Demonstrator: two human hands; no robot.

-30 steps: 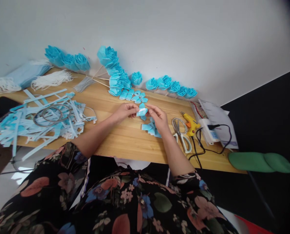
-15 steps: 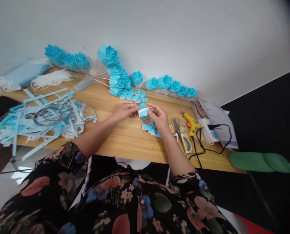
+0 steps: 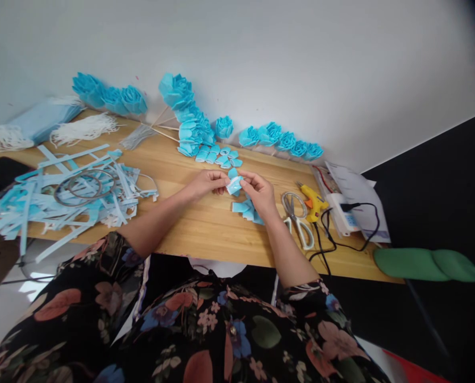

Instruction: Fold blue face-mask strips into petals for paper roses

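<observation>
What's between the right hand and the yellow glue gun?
Head view: the scissors and a ring-shaped item lie between the right hand and the yellow glue gun.

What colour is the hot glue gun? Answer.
The hot glue gun is mostly yellow in the head view.

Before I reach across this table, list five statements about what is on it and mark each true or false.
1. The left hand and right hand hold a light-blue piece between them. True.
2. The scissors lie left of the glue gun. True.
3. The glue gun is red all over. False: its body is yellow.
4. Gray rings rest on the heap of cut strips. True.
5. The heap of cut strips is right of the right hand. False: it lies left of the left hand.
</observation>
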